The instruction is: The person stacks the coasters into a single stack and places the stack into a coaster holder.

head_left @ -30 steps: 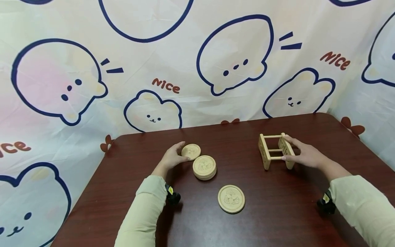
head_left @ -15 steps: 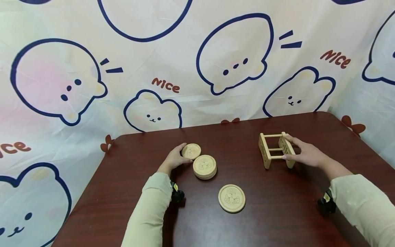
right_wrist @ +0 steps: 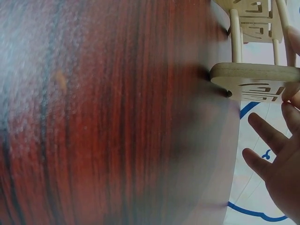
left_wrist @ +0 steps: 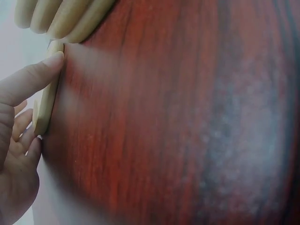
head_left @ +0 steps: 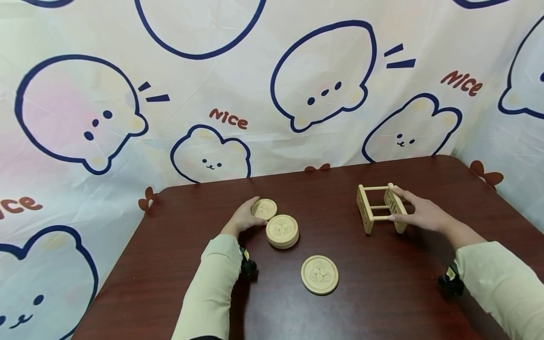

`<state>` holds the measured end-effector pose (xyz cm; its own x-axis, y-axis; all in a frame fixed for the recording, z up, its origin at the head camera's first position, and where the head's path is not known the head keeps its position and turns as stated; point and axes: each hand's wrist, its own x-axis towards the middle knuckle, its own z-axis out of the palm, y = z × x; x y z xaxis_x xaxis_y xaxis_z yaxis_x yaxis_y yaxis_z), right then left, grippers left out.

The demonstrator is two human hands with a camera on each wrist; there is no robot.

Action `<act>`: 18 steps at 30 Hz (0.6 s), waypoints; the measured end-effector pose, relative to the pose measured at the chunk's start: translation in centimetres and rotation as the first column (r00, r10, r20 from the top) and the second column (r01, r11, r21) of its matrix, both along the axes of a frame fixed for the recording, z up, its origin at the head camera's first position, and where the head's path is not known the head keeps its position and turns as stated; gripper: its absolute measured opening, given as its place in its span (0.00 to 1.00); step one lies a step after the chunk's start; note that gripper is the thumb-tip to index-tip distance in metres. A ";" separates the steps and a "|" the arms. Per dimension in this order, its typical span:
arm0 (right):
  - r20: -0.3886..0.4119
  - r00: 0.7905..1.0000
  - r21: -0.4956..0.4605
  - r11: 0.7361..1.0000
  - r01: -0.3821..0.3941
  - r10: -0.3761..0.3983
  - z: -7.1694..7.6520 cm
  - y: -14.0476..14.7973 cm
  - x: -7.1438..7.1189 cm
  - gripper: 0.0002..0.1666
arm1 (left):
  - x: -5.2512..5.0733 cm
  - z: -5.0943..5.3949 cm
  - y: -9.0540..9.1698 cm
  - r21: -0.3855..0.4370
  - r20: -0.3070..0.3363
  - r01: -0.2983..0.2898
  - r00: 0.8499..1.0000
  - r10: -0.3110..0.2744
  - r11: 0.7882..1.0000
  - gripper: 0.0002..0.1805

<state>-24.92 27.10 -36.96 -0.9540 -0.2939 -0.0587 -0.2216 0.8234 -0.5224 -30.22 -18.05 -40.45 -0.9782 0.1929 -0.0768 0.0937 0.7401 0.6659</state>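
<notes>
My left hand (head_left: 243, 219) holds a round light-wood coaster (head_left: 264, 208) by its edge, thumb on the near side and fingers at the far side. This coaster (left_wrist: 48, 101) lies flat on the table in the left wrist view. Touching or very near it is a stack of coasters (head_left: 282, 230), the top one engraved with leaves. My right hand (head_left: 425, 213) pinches the right side panel of a wooden coaster rack (head_left: 364, 210), which stands on the table with nothing in it. Cut-out patterns mark the rack's panel (right_wrist: 258, 84) in the right wrist view.
A single coaster (head_left: 319, 275) lies nearer to me, between the stack and my right arm. The dark red-brown table (head_left: 374, 293) has its far edge against a cartoon-printed cloth (head_left: 263, 99). A black wrist camera (head_left: 247, 264) sits below my left wrist.
My left hand and forearm have shifted slightly right, closing in around the small coaster. The right hand, rack, stack and single coaster stay in place.
</notes>
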 end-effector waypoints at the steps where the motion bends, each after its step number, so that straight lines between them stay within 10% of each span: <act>1: 0.001 1.000 0.000 1.000 0.001 -0.001 0.0 0.0 0.0 0.54 | 0.0 0.0 0.0 -0.001 -0.003 0.005 1.000 -0.005 1.000 0.47; 18: 0.014 1.000 0.008 1.000 0.009 -0.010 0.0 0.1 -0.1 0.54 | -0.1 0.2 -0.1 -0.077 -0.024 -0.002 1.000 0.000 0.997 0.45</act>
<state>-25.03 27.16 -36.92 -0.9559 -0.2843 -0.0740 -0.2066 0.8295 -0.5188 -30.30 -18.11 -40.27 -0.9801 0.1867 -0.0675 0.1087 0.7892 0.6044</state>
